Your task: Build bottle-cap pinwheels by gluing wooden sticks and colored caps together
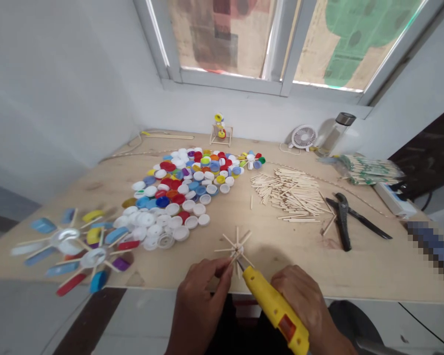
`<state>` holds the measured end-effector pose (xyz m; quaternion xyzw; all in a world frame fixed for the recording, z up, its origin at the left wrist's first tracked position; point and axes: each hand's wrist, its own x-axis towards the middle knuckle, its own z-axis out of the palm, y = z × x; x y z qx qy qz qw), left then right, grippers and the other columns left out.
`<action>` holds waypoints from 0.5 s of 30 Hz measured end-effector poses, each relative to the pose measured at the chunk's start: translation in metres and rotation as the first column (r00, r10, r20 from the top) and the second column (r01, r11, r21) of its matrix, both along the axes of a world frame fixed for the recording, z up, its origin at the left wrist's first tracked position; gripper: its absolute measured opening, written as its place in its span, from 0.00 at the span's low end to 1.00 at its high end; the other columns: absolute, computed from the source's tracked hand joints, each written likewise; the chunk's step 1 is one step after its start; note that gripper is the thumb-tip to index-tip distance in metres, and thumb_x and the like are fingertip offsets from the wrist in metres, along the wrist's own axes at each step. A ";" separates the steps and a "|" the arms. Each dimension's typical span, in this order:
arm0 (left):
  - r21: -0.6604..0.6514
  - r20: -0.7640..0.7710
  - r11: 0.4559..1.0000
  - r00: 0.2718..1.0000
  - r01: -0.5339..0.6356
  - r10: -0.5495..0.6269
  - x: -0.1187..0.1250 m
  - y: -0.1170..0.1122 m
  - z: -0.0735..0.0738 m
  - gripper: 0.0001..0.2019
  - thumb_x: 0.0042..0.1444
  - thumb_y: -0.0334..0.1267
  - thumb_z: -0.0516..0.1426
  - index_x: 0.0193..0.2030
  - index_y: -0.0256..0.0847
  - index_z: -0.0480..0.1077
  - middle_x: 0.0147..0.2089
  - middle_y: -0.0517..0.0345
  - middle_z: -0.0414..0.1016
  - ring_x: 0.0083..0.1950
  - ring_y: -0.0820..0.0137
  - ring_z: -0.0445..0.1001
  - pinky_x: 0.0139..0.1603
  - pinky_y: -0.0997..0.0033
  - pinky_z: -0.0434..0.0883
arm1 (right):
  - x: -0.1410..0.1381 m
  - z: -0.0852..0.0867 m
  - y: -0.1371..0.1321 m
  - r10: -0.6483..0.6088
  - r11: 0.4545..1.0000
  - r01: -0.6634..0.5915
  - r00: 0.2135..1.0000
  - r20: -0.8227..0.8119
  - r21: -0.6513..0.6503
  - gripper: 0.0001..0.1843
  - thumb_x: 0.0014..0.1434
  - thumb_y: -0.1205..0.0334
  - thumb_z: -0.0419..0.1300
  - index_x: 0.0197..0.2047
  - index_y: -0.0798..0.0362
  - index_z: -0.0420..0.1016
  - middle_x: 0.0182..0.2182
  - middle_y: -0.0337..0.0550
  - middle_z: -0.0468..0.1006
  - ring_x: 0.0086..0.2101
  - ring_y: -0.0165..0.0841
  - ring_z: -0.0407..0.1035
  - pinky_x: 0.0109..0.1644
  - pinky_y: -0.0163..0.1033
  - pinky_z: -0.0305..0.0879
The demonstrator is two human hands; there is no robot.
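Near the table's front edge is a small wheel of wooden sticks, its spokes spread round a pale hub. My left hand pinches one stick of it between thumb and fingertips. In my right hand is a yellow glue gun with a red switch on its side. Its thin dark tip points at the hub, close to my left fingertips; I cannot tell if it touches. To the left lie two larger stick wheels with bottle caps on their spokes, one nearer and one farther out.
Many coloured bottle caps spread over the table's left middle. A heap of wooden sticks lies right of them, then black-handled cutters. At the back stand a small cap model, a white fan and a bottle.
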<state>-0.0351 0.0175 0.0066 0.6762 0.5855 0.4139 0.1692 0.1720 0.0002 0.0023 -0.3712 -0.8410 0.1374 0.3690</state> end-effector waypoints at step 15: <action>0.067 -0.029 0.998 1.000 0.006 -0.004 -0.002 0.000 -0.001 0.06 0.57 0.37 0.56 0.34 0.45 0.75 0.26 0.64 0.77 0.29 0.70 0.75 0.31 0.72 0.71 | -0.010 0.001 0.002 -0.183 0.983 0.181 0.982 0.052 0.035 0.19 0.69 0.60 0.46 0.26 0.53 0.62 0.20 0.37 0.64 0.22 0.29 0.59 0.27 0.37 0.51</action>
